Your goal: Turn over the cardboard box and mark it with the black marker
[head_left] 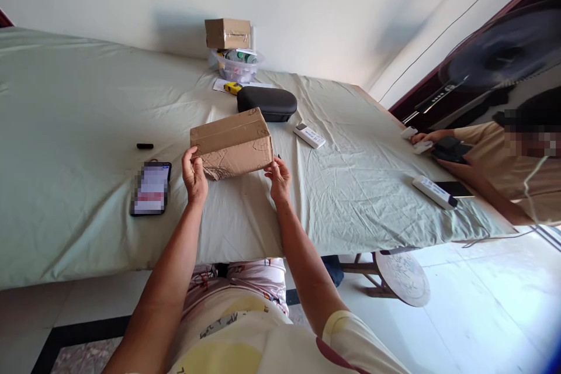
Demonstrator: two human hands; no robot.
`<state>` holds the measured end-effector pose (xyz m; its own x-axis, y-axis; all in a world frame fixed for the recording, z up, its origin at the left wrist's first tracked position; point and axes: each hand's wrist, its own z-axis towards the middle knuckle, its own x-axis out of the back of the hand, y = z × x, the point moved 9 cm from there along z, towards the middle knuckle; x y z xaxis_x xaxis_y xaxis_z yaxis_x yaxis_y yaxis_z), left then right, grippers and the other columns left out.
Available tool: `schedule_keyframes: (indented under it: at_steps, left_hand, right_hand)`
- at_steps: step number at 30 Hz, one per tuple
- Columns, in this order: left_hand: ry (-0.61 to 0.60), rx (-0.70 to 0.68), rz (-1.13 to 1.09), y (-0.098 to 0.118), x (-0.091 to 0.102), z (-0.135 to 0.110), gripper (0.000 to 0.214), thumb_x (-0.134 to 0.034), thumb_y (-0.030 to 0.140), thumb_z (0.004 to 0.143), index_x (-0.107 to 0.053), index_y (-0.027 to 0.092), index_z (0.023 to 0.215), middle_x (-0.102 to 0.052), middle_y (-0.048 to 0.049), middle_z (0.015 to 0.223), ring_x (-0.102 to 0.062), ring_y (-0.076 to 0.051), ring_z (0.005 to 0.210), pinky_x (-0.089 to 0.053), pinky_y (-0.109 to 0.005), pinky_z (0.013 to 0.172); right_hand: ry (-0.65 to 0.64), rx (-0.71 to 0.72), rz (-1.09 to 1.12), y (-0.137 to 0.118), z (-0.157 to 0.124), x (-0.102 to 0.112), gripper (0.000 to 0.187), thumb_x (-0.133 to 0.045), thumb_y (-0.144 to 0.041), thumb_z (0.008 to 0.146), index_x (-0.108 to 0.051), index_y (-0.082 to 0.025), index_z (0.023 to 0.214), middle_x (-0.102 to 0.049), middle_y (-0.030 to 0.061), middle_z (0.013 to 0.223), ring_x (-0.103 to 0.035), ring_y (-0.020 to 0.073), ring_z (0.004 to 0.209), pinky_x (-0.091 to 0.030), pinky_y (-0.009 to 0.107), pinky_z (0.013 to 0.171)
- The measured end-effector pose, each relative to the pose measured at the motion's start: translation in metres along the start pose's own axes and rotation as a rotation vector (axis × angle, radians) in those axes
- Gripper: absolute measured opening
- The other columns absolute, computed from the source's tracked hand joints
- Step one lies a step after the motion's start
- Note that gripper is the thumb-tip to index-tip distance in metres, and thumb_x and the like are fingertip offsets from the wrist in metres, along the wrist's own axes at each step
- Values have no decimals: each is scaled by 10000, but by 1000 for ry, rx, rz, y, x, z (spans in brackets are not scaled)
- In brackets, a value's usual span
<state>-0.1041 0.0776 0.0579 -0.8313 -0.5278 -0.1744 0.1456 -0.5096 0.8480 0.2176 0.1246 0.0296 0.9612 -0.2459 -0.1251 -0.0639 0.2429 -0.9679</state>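
A brown cardboard box (232, 143) with dark scribbled marks on its sides is tilted between my two hands over the cloth-covered table. My left hand (194, 178) grips its near left corner, thumb on the front side. At the lower right corner, my right hand (279, 178) pinches the cardboard with thumb and fingers. A small dark tip shows by the right fingers; I cannot tell what it is. Just behind the box lies a black hard case (266, 103). To the left of my left hand lies a phone (151, 188) with a lit, blurred screen.
A small black object (145, 146) lies beyond the phone. A white device (309, 135) is right of the box. Behind stand a plastic basket (236, 70) topped by another carton (228, 33), and a yellow item (232, 88). A co-worker (495, 158) sits at right, near a stool (403, 277).
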Motion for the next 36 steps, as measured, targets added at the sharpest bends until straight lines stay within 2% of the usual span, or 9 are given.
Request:
schedule_keyframes:
  at_steps: [4, 9, 14, 18, 22, 25, 28, 32, 36]
  left_hand:
    - [-51, 90, -92, -11, -8, -7, 665, -573, 762, 941, -577, 235, 1347, -652, -112, 1262, -668, -205, 1060, -569, -309, 874]
    - [-97, 224, -230, -14, -25, -25, 637, -639, 749, 899, -554, 292, 1334, -627, -129, 1374, -666, -232, 1110, -607, -313, 796]
    - [-121, 318, -342, -20, -36, -35, 560, -684, 690, 892, -539, 352, 1315, -606, -103, 1422, -656, -232, 1189, -630, -388, 871]
    - [-128, 410, -435, -35, -38, -36, 587, -681, 723, 875, -493, 360, 1296, -631, -104, 1382, -693, -219, 1129, -635, -392, 859]
    - [-163, 441, -303, -50, -36, -36, 631, -610, 776, 884, -452, 336, 1309, -628, -130, 1370, -708, -224, 1101, -643, -397, 838]
    - [-196, 425, -193, -58, -35, -36, 656, -565, 787, 897, -457, 282, 1302, -632, -153, 1314, -711, -223, 1050, -657, -403, 809]
    - [-171, 320, -4, -55, -28, -33, 603, -546, 756, 915, -534, 227, 1206, -645, -153, 1234, -693, -227, 1013, -654, -387, 776]
    - [-116, 116, 373, -39, -18, -29, 359, -564, 559, 948, -619, 211, 1021, -701, -135, 1088, -687, -264, 1014, -603, -439, 932]
    - [-120, 103, 516, -37, -15, -29, 181, -539, 373, 949, -626, 223, 1000, -738, -96, 973, -711, -263, 951, -571, -423, 955]
  right_hand:
    - [38, -31, 156, -2, -1, 5, 518, -701, -638, 862, -683, -258, 1214, -683, -19, 806, -665, 123, 722, -513, 233, 634]
    - [24, -11, 254, -8, 0, 7, 555, -726, -630, 868, -608, -309, 1305, -640, -59, 788, -627, 90, 653, -464, 202, 582]
    - [-153, -23, 172, -7, -7, -14, 477, -758, -616, 835, -659, -288, 1167, -637, -47, 811, -624, 97, 656, -463, 215, 576]
    - [-330, -1, -78, 1, -20, -39, 628, -815, -553, 776, -646, -287, 1320, -691, -25, 858, -628, 122, 662, -496, 248, 598]
    - [-352, 63, -339, 3, -28, -46, 755, -786, -407, 813, -536, -296, 1516, -749, -2, 958, -649, 132, 659, -550, 281, 651]
    - [-347, 105, -417, 2, -27, -44, 737, -752, -330, 831, -527, -291, 1533, -762, 7, 984, -683, 147, 703, -575, 298, 693]
    - [-319, 135, -434, 3, -23, -37, 709, -729, -284, 836, -544, -288, 1520, -759, 6, 979, -696, 150, 749, -585, 312, 750]
    - [-281, 154, -403, 10, -18, -29, 603, -692, -292, 859, -605, -275, 1455, -737, 19, 1009, -666, 127, 716, -581, 302, 739]
    - [-264, 167, -404, 12, -17, -28, 533, -701, -320, 860, -646, -277, 1388, -734, 24, 1036, -633, 110, 663, -573, 295, 720]
